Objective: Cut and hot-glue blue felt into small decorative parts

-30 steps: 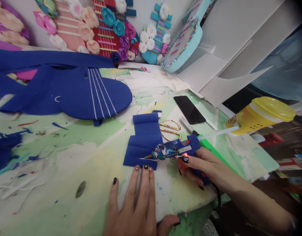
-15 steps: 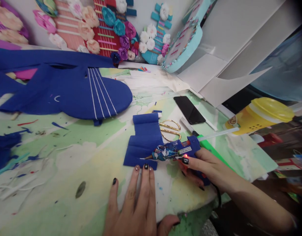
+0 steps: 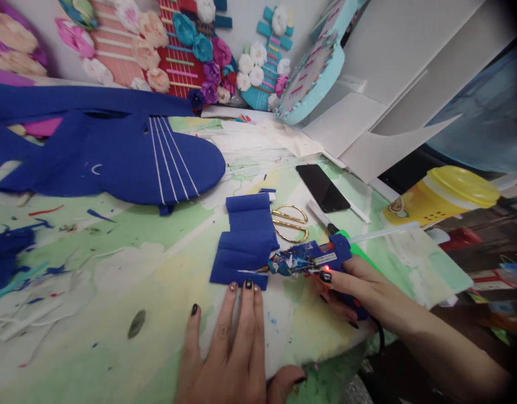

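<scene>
My left hand [image 3: 231, 336] lies flat on the table with its fingers apart, the fingertips at the lower edge of a folded piece of dark blue paper [image 3: 248, 241]. A thin pale line of glue [image 3: 250, 271] runs along that edge. My right hand [image 3: 355, 286] grips a blue glue gun [image 3: 309, 255] whose nozzle points left and meets the paper near the right end of the line. A clear glue stick [image 3: 387, 232] juts from its back, and a small red light glows on it. Gold-handled scissors [image 3: 296, 221] lie partly under the paper.
A black phone [image 3: 323, 188], a cutter knife [image 3: 321, 216] and a yellow cup [image 3: 443, 193] lie to the right. A blue guitar shape [image 3: 170, 160] with white strings is at the left. Scraps litter the left side. Flower-decorated guitars [image 3: 183, 62] stand along the back.
My right hand has moved the glue gun to the right, and the glue line behind its nozzle is longer. My left hand has stayed in place.
</scene>
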Demonstrator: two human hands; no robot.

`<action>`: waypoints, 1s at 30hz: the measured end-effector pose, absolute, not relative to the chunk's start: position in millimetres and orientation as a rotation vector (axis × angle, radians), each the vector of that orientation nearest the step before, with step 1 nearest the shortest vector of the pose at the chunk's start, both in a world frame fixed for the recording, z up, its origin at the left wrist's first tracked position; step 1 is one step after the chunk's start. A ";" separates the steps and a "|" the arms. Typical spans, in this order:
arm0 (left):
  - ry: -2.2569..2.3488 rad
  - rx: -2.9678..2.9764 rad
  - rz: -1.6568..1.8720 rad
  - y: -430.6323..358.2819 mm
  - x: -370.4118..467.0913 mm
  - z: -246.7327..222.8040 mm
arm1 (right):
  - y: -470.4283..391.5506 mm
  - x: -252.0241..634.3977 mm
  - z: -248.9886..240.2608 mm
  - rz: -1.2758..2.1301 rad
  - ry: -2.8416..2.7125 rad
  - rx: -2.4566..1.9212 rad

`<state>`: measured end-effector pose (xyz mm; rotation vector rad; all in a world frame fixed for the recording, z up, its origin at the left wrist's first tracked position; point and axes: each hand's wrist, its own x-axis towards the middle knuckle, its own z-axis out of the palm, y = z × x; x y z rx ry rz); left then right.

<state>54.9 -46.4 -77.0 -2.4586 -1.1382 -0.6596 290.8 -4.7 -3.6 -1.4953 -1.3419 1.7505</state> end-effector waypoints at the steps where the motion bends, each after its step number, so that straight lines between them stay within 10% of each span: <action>1: -1.136 -2.457 -0.663 -46.5 55.1 -76.9 | -5.3 290.9 -3.3 1.744 -1.331 -1.494; 30: -1.244 -2.488 -0.627 -52.6 62.3 -67.2 | -30.5 309.1 0.2 1.406 -1.511 -1.579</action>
